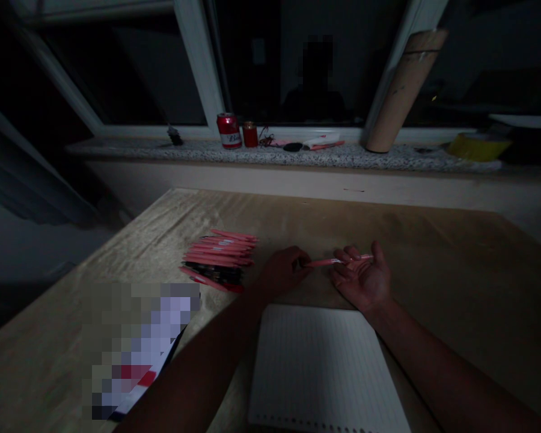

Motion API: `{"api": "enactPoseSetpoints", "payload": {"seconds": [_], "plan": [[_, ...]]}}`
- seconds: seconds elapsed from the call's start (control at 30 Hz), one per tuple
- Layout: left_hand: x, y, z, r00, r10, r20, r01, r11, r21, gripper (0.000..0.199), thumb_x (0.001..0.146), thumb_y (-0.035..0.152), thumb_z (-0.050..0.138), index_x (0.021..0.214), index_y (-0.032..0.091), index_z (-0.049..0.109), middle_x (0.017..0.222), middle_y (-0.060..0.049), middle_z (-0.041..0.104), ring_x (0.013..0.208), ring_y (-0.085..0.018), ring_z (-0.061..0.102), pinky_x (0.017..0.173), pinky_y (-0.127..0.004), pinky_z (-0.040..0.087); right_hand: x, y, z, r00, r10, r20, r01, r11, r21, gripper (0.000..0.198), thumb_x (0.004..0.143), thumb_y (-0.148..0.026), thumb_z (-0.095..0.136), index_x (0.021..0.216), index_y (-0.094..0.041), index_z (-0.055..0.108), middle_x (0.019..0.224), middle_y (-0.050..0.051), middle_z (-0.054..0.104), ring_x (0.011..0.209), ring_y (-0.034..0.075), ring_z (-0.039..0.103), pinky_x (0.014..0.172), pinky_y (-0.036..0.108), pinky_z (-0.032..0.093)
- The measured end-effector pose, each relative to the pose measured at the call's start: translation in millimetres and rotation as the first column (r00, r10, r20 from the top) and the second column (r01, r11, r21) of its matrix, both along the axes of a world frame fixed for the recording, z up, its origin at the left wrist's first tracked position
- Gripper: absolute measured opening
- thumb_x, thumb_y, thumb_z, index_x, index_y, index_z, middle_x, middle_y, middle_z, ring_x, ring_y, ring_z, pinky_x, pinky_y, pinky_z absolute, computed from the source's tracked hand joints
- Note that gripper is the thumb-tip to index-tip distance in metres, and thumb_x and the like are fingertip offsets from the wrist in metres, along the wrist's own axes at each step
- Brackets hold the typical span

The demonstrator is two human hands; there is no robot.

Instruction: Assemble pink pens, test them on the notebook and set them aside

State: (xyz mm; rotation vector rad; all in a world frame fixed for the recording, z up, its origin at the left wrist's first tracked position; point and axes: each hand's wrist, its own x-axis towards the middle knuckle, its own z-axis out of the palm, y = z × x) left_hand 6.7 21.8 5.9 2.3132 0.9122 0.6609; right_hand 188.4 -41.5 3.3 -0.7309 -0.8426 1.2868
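Note:
A slim pink pen (322,263) is stretched between my two hands above the table. Its left end is pinched between the fingers of my left hand (285,270). My right hand (363,279) is turned palm up, with the pen's other end lying across its curled fingers and reaching the thumb. Left of my hands lies a pile of pink pens (220,249), with several black pens (214,273) along its near side. Just below my hands a lined spiral notebook (320,367) lies open on the table.
The wooden table (442,252) reaches to the wall under a window. A blurred-out bright screen (157,337) lies at the left. On the granite sill (184,151) stand a red can (229,131), a small red jar (250,135), a tall tan cylinder (403,96) and a yellow roll (478,147).

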Motion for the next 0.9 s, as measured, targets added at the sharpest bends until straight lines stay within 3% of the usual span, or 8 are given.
{"api": "enactPoseSetpoints", "payload": {"seconds": [0.3,0.6,0.77,0.9], "plan": [[0.8,-0.2,-0.5,1.0,0.009,-0.025,-0.008,1.0,0.015,0.019,0.076,0.031,0.057,0.086,0.016,0.062,0.074,-0.001,0.059,0.065,-0.011,0.05,0.06,-0.023,0.039,0.4,0.5,-0.8,0.998,-0.025,-0.051,0.022,0.997,-0.069,0.047,0.086,-0.058,0.018,0.057,-0.023,0.028,0.056,-0.004,0.032,0.041,0.01,0.019,0.046,0.027,0.029],[0.8,0.3,-0.9,1.0,-0.003,-0.022,0.003,1.0,0.008,0.018,0.075,0.03,0.057,0.086,0.016,0.061,0.074,-0.001,0.059,0.065,-0.011,0.05,0.06,-0.022,0.039,-1.6,0.1,2.2,1.0,-0.005,-0.021,0.006,1.0,0.003,0.052,0.085,-0.061,0.018,0.055,-0.022,0.034,0.054,-0.004,0.034,0.039,0.009,0.019,0.042,0.026,0.027],[0.1,-0.6,0.9,1.0,-0.008,-0.001,0.008,1.0,0.023,0.017,0.076,0.03,0.057,0.085,0.015,0.061,0.073,0.0,0.058,0.063,-0.01,0.049,0.058,-0.021,0.037,-0.6,0.5,0.1,0.982,-0.001,-0.19,-0.014,0.997,-0.075,0.048,0.087,-0.056,0.022,0.056,-0.021,0.036,0.055,-0.004,0.035,0.038,0.009,0.021,0.043,0.025,0.029],[0.5,-0.8,-0.2,1.0,0.006,-0.012,-0.006,1.0,0.018,0.016,0.076,0.029,0.057,0.085,0.016,0.061,0.074,0.0,0.059,0.064,-0.011,0.05,0.059,-0.022,0.037,-1.2,-0.7,2.2,0.947,-0.004,-0.321,-0.042,0.99,-0.135,0.052,0.084,-0.062,0.022,0.059,-0.021,0.044,0.057,-0.002,0.042,0.038,0.009,0.029,0.044,0.026,0.032]]}}
